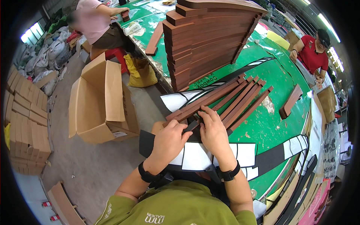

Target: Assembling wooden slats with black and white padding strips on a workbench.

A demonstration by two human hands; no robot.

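Observation:
My left hand [171, 139] is closed, its thumb and fingers pinching a short black strip [192, 126] at the near end of the wooden pieces. Beside it, my right hand [214, 135] curls over a reddish-brown wooden slat [187, 111], fingertips on its edge and thumb near the black strip. Part of the grip is hidden under the fingers. Several more brown slats [240, 105] fan out to the right of that slat on the green table. White-backed black strips [195, 156] lie under my wrists, along the table's near edge.
A tall stack of curved brown boards [210, 45] stands on the green table [262, 123]. An open cardboard box [93, 108] is on the floor to the left, with stacked cartons [32, 127] beyond. Two people work nearby, one far left, one far right. A brown block [291, 101] lies right.

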